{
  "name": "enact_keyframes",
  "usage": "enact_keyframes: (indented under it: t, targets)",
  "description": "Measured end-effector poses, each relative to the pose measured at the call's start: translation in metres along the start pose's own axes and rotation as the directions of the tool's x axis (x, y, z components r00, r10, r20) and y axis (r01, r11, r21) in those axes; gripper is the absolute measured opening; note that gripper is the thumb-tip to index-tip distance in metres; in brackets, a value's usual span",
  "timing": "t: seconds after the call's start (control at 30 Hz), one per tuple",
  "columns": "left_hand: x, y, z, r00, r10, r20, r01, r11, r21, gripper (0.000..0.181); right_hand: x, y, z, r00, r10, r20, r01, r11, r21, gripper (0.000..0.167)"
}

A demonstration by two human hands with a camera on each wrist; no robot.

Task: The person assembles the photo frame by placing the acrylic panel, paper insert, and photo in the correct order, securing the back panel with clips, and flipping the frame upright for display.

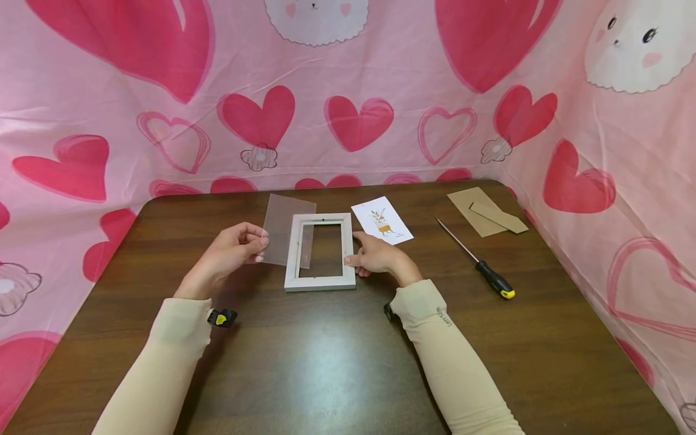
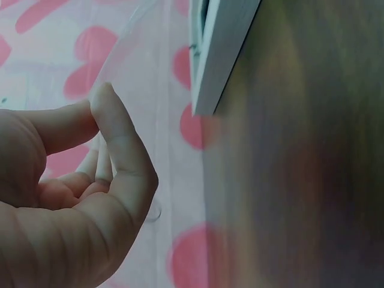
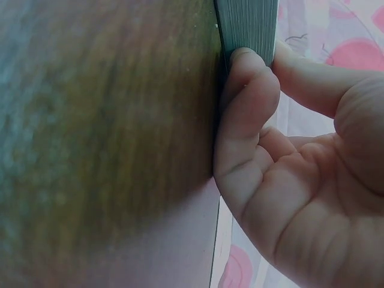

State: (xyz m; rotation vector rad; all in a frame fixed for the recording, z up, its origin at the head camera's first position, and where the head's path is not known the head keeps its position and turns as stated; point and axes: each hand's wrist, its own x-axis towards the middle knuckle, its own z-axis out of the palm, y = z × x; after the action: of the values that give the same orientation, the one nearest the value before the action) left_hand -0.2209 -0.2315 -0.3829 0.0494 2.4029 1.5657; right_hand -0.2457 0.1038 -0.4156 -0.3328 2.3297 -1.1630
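A white picture frame (image 1: 321, 282) lies on the dark wooden table, small dark marks along its inner edge. My right hand (image 1: 376, 254) grips its right side, thumb on top and fingers against the outer edge; the right wrist view shows those fingers (image 3: 246, 102) at the frame's side (image 3: 249, 27). Between thumb and index finger, my left hand (image 1: 231, 251) pinches a clear rectangular sheet (image 1: 278, 232) by its left edge. The sheet overlaps the frame's left part in the head view. In the left wrist view the pinching fingers (image 2: 129, 144) are raised beside the frame's corner (image 2: 210, 78).
Behind the frame to the right lies a white card (image 1: 383, 220) with a potted plant picture. Further right are a screwdriver (image 1: 492, 279) with a black and yellow handle and a brown backing board (image 1: 478, 193) with a stand strip (image 1: 499, 216). Heart-patterned cloth hangs around the table.
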Motion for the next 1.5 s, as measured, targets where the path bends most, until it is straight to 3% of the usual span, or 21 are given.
enact_keyframes:
  t: [0.27,0.57,1.3,1.5]
  targets:
    - [0.009,0.002,0.028,0.998,-0.024,0.055,0.026,0.999,-0.042,0.035,0.001,0.001,0.001,1.000,-0.001,0.001,0.001,1.000,-0.002,0.082]
    - [0.017,0.001,0.047,0.993,-0.029,0.112,0.037,0.997,-0.073,0.032,0.001,0.001,0.001,1.000,0.002,0.002,-0.002,1.000,0.003,0.082]
    - [0.023,-0.001,0.061,0.990,-0.058,0.125,0.068,0.995,-0.079,0.029,0.001,0.001,0.000,1.000,0.002,0.007,-0.002,1.000,0.001,0.082]
    - [0.023,0.001,0.063,0.993,-0.063,0.097,0.065,0.998,-0.012,0.041,0.002,0.001,0.000,1.000,-0.005,0.004,0.005,1.000,0.001,0.082]
